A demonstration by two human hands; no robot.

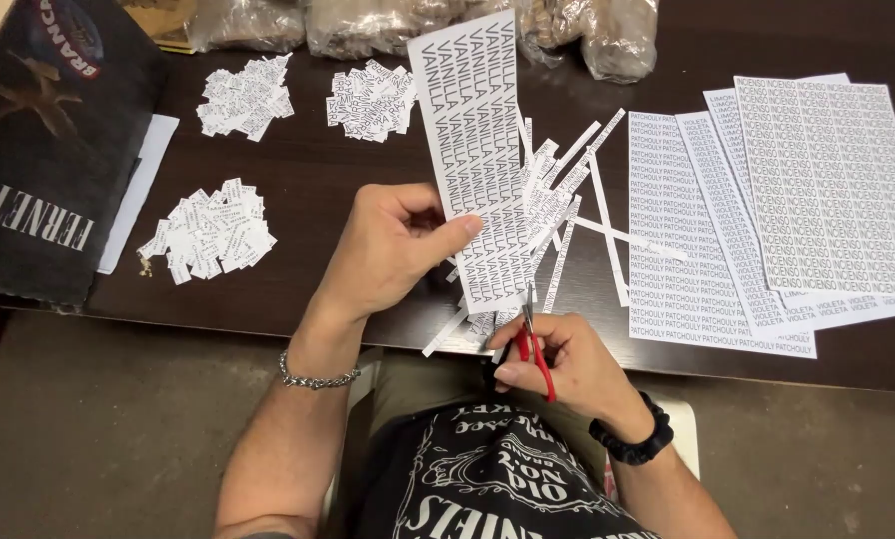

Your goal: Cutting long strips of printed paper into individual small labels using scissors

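Left hand (393,250) is closed on the left edge of the sheet (477,150), thumb on top, near the table's front edge (268,324). The sheet's long axis runs from the hands toward the table's far edge, tilted slightly left, and its near end hangs between the two hands. Right hand (567,364) lies just right of and below that end, off the front edge, fingers closed through the red handles of the scissors (530,344). The blades point up at the sheet's bottom edge. Cut strips (567,190) lie just right of the sheet.
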